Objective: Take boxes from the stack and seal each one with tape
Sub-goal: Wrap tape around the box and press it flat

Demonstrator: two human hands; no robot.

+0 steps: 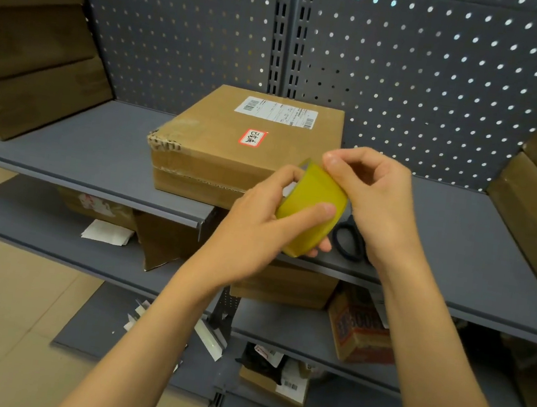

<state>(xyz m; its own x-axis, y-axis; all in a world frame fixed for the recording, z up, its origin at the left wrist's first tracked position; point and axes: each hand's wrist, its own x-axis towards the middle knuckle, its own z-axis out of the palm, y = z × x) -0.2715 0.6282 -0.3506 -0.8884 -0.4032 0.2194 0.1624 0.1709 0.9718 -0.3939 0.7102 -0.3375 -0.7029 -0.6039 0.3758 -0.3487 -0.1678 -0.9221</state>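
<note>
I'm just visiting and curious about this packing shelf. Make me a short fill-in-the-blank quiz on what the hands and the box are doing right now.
1. The left hand grips a roll of ____ tape.
2. The right hand picks at the roll's ____ edge with its fingertips.
3. The cardboard box with the white shipping label sits on the grey ____.
4. A pair of black-handled ____ lies on the shelf just behind the roll.

Missing words: yellow; top; shelf; scissors

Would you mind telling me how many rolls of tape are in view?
1: the yellow tape roll, gripped by the left hand in front of the labelled box; others may be hidden.
</note>
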